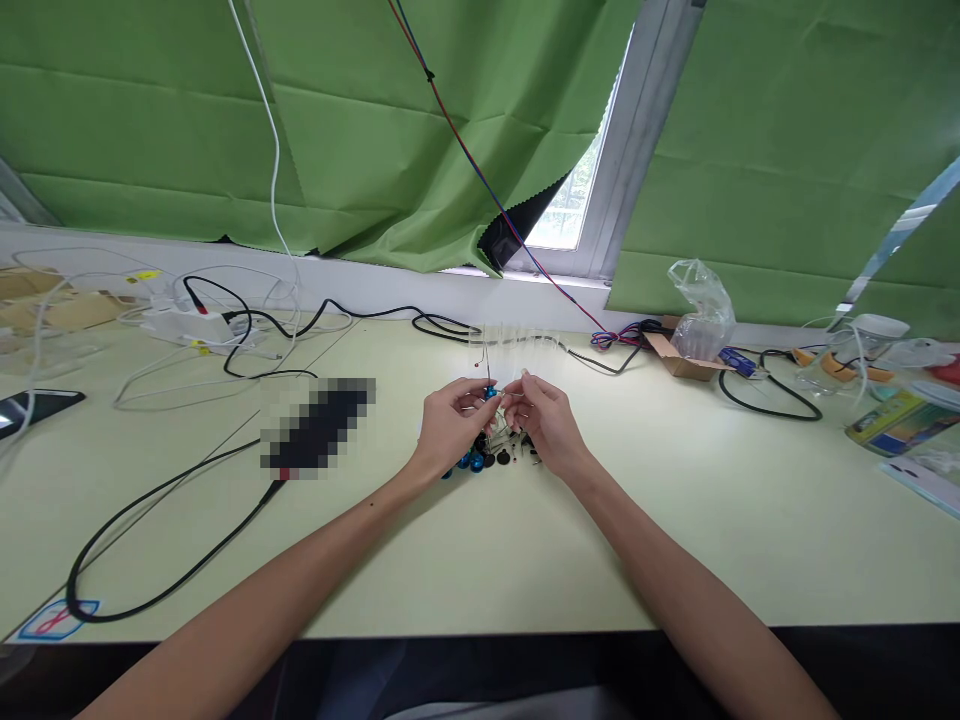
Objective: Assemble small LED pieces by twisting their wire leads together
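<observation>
The fingers of the left hand (pixel 450 420) are pinched on a small, shiny, blue round piece (pixel 490 393), which sits at the far side of a loose pile of blue round pieces, black discs and thin wires (pixel 503 457). The fingers of the right hand (pixel 551 425) are drawn narrow beside that piece; whether they grip a fine wire is too small to tell. Both hands meet at the pile, backs turned outward and wrists slightly bent, with bare forearms reaching in from the near left and near right of it

Underneath spreads a pale yellow-green, smooth tabletop (pixel 637 560). Just beyond the pile stands a clear, ridged plastic item (pixel 517 340). Left of the pile lies a dark object blurred into squares (pixel 319 425), with a looped black cable (pixel 73 560) at its near end; farther left and beyond is a white power strip (pixel 180 325) among tangled cables. Right of the pile and beyond it, an open brown cardboard box (pixel 686 369) carries a crumpled clear plastic bag (pixel 703 310). Behind everything, green fabric curtains (pixel 450 130) cover most of a white-framed window (pixel 574 205), crossed by red and blue wires (pixel 480 172)
</observation>
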`<state>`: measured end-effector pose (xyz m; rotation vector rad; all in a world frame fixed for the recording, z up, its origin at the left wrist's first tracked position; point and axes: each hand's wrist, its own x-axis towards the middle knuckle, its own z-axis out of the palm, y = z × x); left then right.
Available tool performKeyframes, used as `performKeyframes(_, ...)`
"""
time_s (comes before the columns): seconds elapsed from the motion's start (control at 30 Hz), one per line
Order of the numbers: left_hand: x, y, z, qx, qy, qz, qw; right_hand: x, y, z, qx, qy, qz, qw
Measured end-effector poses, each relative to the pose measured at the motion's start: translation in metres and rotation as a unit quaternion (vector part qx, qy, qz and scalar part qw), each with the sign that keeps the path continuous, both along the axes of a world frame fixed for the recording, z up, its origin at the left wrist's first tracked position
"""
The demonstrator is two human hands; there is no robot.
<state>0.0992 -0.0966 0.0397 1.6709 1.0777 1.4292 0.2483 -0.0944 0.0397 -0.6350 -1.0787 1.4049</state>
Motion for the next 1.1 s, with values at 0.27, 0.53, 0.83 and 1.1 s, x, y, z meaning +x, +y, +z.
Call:
performKeyframes(0.27, 0.0006, -0.0019, 0.0029, -0.015, 0.006, -0.009, 1.0, 0.0007, -0.0018, 0.0012, 0.01, -0.003, 0.03, 1.0)
performKeyframes(0.53, 0.0009, -0.0023, 0.0046, -0.032, -0.019, -0.028, 0.999, 0.0001, -0.0034, 0.0018, 0.036, -0.001, 0.058, 0.998)
performKeyframes(0.83, 0.0, 0.0012, 0.0028, -0.04, -0.03, -0.026, 0.998, -0.0005, -0.0064, 0.0039, 0.049, -0.021, 0.063, 0.997)
performKeyframes(1.1, 0.0006, 0.0011, 0.004, -0.049, -0.04, -0.03, 0.998, -0.0017, -0.0073, 0.0042, 0.055, -0.045, 0.057, 0.996)
